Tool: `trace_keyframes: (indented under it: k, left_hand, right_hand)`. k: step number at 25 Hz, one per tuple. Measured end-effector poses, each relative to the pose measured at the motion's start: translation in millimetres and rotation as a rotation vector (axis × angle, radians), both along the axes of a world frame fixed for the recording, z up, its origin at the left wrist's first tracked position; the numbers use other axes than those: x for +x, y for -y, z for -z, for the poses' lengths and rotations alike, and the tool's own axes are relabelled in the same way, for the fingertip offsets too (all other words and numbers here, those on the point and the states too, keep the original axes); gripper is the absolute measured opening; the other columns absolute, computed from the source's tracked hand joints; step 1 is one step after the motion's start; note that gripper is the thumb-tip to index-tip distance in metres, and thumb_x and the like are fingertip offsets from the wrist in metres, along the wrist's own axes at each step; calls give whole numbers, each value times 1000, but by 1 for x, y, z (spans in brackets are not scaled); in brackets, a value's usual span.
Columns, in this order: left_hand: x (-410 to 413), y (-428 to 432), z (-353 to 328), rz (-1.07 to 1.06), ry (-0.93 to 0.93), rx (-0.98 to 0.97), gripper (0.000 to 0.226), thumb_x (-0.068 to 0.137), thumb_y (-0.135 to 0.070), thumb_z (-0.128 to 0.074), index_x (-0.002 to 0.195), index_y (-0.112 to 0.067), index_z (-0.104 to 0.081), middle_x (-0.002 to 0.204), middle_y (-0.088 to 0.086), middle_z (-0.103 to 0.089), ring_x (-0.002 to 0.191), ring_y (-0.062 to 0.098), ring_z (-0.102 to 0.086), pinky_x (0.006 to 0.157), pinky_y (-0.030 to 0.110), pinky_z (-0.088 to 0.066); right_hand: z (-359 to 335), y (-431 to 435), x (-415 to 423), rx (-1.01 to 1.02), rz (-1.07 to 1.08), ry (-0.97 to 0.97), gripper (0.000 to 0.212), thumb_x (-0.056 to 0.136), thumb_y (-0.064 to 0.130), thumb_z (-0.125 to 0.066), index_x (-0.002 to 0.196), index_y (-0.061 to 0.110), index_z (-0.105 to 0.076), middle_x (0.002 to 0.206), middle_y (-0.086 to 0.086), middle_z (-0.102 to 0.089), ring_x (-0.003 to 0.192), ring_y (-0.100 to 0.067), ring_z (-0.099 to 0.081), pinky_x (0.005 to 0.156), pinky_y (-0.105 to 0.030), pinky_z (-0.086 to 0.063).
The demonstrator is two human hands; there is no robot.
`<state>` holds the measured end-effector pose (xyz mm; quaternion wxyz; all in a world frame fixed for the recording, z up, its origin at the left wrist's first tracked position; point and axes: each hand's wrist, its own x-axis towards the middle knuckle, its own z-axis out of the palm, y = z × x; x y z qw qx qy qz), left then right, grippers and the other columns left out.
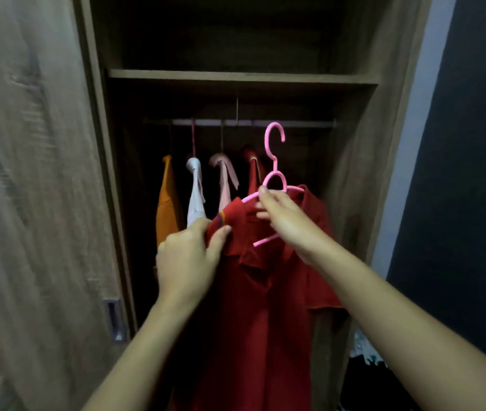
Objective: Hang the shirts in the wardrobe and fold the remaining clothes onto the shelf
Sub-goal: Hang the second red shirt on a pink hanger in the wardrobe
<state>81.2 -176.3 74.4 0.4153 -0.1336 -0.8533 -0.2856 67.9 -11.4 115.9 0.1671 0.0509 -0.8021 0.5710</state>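
Four shirts already hang from the rail [304, 123] of the wardrobe [354, 173], running from its left end toward the middle: an orange shirt [167, 209], a white shirt [196, 200], a pale pink shirt [225, 185] and a dark red shirt [253, 170]. A fifth, the red shirt [265, 307], is on its pink hanger [274, 163] but not yet on the rail. It is held up in front of the open wardrobe, with the hook just below the rail's right half. The right hand [286, 221] grips the hanger at its top, thumb on the upper bar and fingers curled round the frame. The left hand [187, 256] pinches the shirt's shoulder between thumb and fingers, apparently settling the cloth over the hanger's left end. Both forearms reach forward and upward. The shelf [236, 76] above the rail shows no folded clothes along its front edge, so the folding seems yet to be done. A dark heap of cloth [366, 351] lies by the wardrobe's lower right corner, too dim to identify. The wardrobe door [34, 173] stands to the left.
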Motion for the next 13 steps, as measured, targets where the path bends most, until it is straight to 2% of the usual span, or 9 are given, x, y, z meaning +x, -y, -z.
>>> trace_keyframes:
  k: [2, 4, 6, 8, 11, 13]
  left_hand:
    - [-2, -39, -8, -62, 29, -19, 39, 90, -50, -51, 91, -12, -62, 78, 19, -68, 77, 44, -63, 58, 38, -40]
    - [-10, -74, -19, -97, 82, -51, 37, 95, -46, -45, 98, -11, -57, 88, 16, -68, 85, 42, -62, 61, 37, -37]
    - [-26, -103, -30, -89, 122, -90, 35, 96, -45, -40, 105, -13, -52, 99, 13, -66, 96, 38, -60, 70, 39, -42]
    - [-42, -125, -36, -22, 166, -61, 32, 95, -41, -42, 113, -17, -50, 106, 12, -65, 103, 37, -58, 77, 40, -44]
    - [-61, -155, -35, 130, 170, -4, 38, 91, -37, -45, 128, -26, -43, 113, 6, -65, 108, 35, -58, 84, 41, -45]
    - [-78, -176, -33, 196, 170, -50, 46, 92, -35, -44, 137, -28, -34, 120, 4, -61, 111, 33, -57, 86, 41, -44]
  right_hand:
    - [-8, -8, -25, -64, 15, -42, 36, 97, 45, -36, 97, 17, -59, 103, -5, -64, 99, -20, -61, 90, -34, -44]
    - [-19, -26, -55, -176, 51, -46, 35, 97, 42, -36, 81, 19, -58, 86, -4, -62, 81, -19, -56, 76, -33, -42]
    - [-29, -49, -84, -270, 66, -38, 37, 97, 39, -39, 68, 20, -54, 61, 4, -58, 65, -16, -50, 63, -28, -37]
    - [-35, -69, -107, -403, 42, 14, 34, 94, 38, -45, 66, 20, -51, 45, 8, -53, 54, -13, -49, 55, -27, -38]
    - [-42, -98, -136, -421, -5, -40, 28, 91, 22, -55, 64, 17, -47, 48, 3, -44, 38, -5, -43, 41, -19, -36]
    - [-44, -115, -158, -344, -18, -114, 28, 85, 6, -56, 61, 16, -47, 54, 0, -43, 42, -7, -42, 43, -19, -34]
